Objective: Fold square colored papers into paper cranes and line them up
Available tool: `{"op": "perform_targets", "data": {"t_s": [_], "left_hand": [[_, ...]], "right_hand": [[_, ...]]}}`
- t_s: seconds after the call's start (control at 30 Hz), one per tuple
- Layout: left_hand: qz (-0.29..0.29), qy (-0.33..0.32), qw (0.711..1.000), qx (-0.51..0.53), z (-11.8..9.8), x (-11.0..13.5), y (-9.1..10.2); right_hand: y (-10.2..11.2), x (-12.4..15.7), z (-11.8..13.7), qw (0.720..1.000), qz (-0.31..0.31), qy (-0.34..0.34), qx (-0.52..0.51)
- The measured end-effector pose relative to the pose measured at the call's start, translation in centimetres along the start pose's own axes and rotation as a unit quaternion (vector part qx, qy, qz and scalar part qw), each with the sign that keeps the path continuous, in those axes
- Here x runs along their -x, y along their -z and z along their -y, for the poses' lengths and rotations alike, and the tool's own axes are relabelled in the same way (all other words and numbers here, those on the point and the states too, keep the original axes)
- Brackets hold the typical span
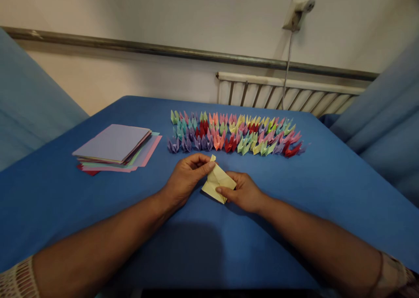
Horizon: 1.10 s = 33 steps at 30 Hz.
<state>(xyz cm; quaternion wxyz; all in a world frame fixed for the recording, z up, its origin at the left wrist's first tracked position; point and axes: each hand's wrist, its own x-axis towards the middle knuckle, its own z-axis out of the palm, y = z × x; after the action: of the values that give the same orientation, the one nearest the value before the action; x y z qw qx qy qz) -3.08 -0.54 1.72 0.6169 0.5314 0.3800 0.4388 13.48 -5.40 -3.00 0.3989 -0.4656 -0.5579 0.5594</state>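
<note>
A partly folded pale yellow paper lies just above the blue table, near its middle. My left hand pinches the paper's upper left corner between thumb and fingers. My right hand grips its lower right edge, thumb on top. Both hands are closed on the sheet. Behind them stand rows of several small folded paper cranes in purple, red, green, yellow, pink and orange.
A stack of flat coloured paper sheets, lilac on top, sits at the left of the table. Blue curtains hang at both sides. A white slatted rail and a metal wall rail run behind the table.
</note>
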Motion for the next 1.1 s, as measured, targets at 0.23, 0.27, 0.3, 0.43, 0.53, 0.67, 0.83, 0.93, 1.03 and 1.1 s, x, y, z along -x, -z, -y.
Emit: {"op": "perform_targets", "data": {"t_s": [0.23, 0.27, 0.3, 0.43, 0.53, 0.67, 0.83, 0.93, 1.03, 1.1], "left_hand": [[-0.019, -0.040, 0.998, -0.049, -0.67, 0.32, -0.23], [-0.018, -0.041, 0.998, -0.052, -0.67, 0.31, -0.16], [-0.016, -0.039, 0.998, -0.050, -0.65, 0.29, -0.07], [0.001, -0.014, 1.000, -0.006, -0.56, 0.19, 0.16], [0.015, 0.002, 1.000, 0.026, -0.63, 0.23, 0.13], [0.025, 0.009, 0.998, 0.051, -0.80, 0.34, -0.06], [0.037, 0.025, 0.997, 0.063, -0.86, 0.42, -0.31], [0.051, 0.023, 0.998, 0.042, -0.72, 0.57, -0.44], [0.048, 0.033, 0.998, 0.015, -0.43, 0.71, -0.55], [0.033, 0.037, 0.999, -0.003, -0.24, 0.69, -0.57]], "right_hand": [[0.02, 0.09, -0.31, 1.000, -0.013, 0.002, 0.027], [0.03, 0.10, -0.34, 0.999, -0.014, 0.003, 0.029], [0.04, 0.10, -0.37, 0.999, -0.014, 0.003, 0.030], [0.08, 0.07, -0.41, 1.000, -0.005, -0.004, 0.017], [0.06, 0.07, -0.40, 1.000, 0.006, -0.005, -0.003], [-0.04, 0.15, -0.16, 0.999, 0.013, -0.006, -0.030], [0.15, 0.02, 0.47, 0.998, 0.013, -0.019, -0.059], [0.23, -0.15, 0.59, 0.998, 0.011, -0.023, -0.060], [0.09, -0.12, 0.47, 0.998, 0.007, -0.020, -0.053], [-0.01, 0.07, 0.47, 0.999, 0.012, -0.012, -0.051]]}}
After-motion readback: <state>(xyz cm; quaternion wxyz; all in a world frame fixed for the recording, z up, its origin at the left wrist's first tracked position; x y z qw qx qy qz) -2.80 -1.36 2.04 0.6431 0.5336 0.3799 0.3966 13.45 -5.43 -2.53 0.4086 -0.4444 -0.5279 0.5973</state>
